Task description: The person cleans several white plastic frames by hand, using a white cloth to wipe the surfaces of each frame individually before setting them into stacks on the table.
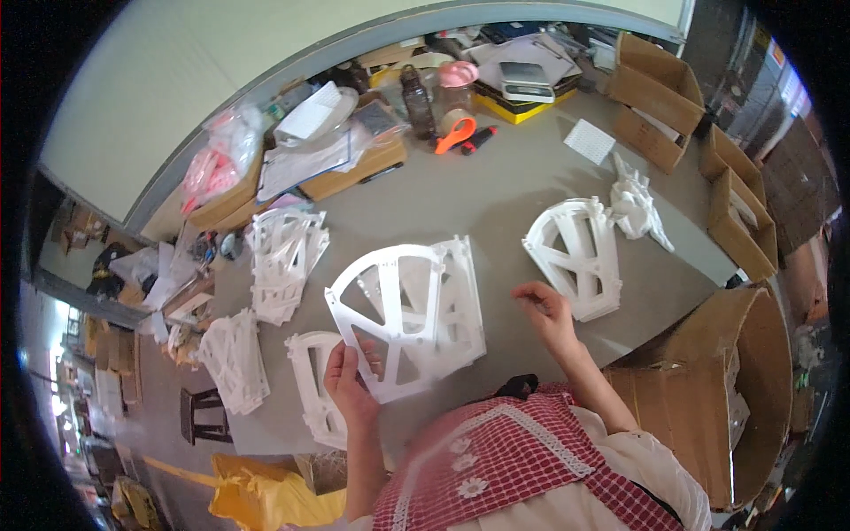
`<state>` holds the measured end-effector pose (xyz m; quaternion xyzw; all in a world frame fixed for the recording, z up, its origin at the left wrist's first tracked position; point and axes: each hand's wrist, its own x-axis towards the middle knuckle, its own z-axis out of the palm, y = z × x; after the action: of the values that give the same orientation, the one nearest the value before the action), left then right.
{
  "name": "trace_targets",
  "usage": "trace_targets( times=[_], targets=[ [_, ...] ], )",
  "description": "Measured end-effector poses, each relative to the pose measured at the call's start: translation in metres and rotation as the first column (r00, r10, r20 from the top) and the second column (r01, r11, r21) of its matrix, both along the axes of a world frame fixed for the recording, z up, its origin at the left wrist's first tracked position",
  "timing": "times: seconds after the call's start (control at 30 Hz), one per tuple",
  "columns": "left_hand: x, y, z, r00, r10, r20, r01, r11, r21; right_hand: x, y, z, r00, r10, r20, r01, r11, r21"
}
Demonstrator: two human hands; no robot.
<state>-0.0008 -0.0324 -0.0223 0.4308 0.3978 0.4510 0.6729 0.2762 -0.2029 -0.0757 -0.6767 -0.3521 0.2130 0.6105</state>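
Holding a white plastic fan-shaped frame with open spokes (390,319) by its lower corner, the left hand (351,379) grips it with fingers wrapped over the edge, lifting it above the grey worktable (460,195). This frame is the landmark for what follows. Directly behind it, a second white spoked frame (460,305) lies flat on the table, partly covered by the held one. To the right of the held frame, the right hand (542,310) hovers just above the table with fingers loosely curled and pinched together; whether it holds anything small cannot be told. Further right lies another white curved frame stack (575,257), and beyond that a crumpled white plastic bag (636,208). To the left of the held frame stands a tall pile of white frames (282,261); lower left of it lie one more white arched frame (314,389) at the table's near edge and a slanted white stack (235,358). Far behind the held frame, along the wall, sit an orange tape dispenser (456,133), a dark bottle (418,102) and a pink-lidded jar (458,84). Open brown cardboard boxes (744,380) stand to the right of it. Below it shows the person's red-and-white checked apron (505,451).
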Motion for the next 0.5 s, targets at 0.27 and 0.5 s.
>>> trace_targets(
  times=[0.27, 0.5],
  targets=[
    [-0.012, -0.020, 0.008, 0.999, 0.043, 0.024, -0.043, 0.999, -0.025, -0.068, 0.047, 0.048, 0.814, 0.517, -0.264, -0.536, 0.844, -0.002],
    [-0.026, -0.023, 0.006, 0.986, -0.044, -0.163, 0.044, 0.999, 0.001, -0.050, 0.054, 0.046, 0.907, 0.412, -0.092, -0.414, 0.910, -0.003]
  ],
)
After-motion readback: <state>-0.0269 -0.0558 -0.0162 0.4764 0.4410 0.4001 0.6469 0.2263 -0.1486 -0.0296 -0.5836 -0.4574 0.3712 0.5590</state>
